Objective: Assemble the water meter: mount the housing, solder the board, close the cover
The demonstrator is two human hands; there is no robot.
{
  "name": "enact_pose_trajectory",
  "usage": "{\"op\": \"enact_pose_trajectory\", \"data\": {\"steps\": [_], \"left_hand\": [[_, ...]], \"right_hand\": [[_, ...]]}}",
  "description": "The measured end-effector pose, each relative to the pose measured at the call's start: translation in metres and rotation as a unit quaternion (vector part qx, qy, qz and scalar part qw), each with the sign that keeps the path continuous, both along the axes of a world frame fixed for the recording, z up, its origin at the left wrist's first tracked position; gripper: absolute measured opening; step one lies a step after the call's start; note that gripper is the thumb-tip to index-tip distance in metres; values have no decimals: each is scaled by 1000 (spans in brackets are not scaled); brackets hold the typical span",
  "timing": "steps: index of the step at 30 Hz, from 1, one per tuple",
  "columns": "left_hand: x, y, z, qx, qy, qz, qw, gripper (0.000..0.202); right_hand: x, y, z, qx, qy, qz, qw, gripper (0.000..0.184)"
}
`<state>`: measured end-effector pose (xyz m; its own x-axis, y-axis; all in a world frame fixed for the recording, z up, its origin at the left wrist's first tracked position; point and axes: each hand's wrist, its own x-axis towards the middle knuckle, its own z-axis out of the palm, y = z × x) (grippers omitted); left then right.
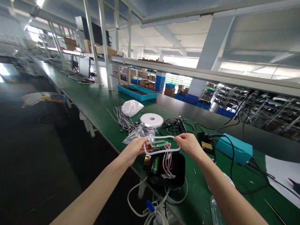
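Holding a pale loop point(156, 152) spread between both hands, just at twelve o'clock of an open black case point(180, 170). Extending the left forearm point(100, 184) from seven o'clock, nearly straight, and pinching the loop's nine o'clock end narrowly between thumb and fingers of the left hand point(137, 148). Extending the right forearm point(222, 179) from five o'clock, and gripping the three o'clock end tightly with the right hand point(188, 144), knuckles up. Framing a green circuit board point(160, 144) within the loop, with left fingertips close to its nine o'clock edge; cannot tell whether touching. Showing white wires point(165, 164) and, at nine o'clock, a green cylinder point(155, 165) inside the case. Having, from the loop, a white roll point(145, 120) at eleven o'clock, a clear plastic bag point(139, 132) at ten, and a teal box point(234, 148) at three.
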<state>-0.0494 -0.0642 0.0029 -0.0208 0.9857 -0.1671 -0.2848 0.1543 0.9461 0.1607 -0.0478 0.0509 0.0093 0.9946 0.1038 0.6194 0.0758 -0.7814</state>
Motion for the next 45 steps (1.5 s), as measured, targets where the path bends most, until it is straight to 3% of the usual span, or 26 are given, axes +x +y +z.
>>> {"op": "enact_pose_trajectory", "data": {"steps": [6,11,15,19,26,33,35,39,45], "left_hand": [[12,2,18,39,-91,30,995,12],[29,-2,39,6,-158,11,987,21],[37,-5,48,-15,-169,-5,985,25],[36,-11,49,-12,-153,-19,988,25],[25,-27,35,11,-38,-64,997,15],[19,-37,25,84,135,-71,985,24],[19,-40,21,105,169,-77,977,19],[18,-43,14,141,249,-93,954,28],[21,-38,15,228,355,-15,907,18]], "right_hand": [[5,-9,4,4,43,12,999,21],[8,-9,6,14,93,12,996,26],[11,-9,2,-23,147,37,988,27],[16,-24,2,-64,208,60,974,36],[27,-55,-7,-107,227,82,964,40],[33,-65,-30,-30,165,46,985,28],[35,-68,-35,-14,148,44,988,26],[37,-73,-40,2,100,59,993,18],[30,-72,-34,53,27,47,997,18]]}}
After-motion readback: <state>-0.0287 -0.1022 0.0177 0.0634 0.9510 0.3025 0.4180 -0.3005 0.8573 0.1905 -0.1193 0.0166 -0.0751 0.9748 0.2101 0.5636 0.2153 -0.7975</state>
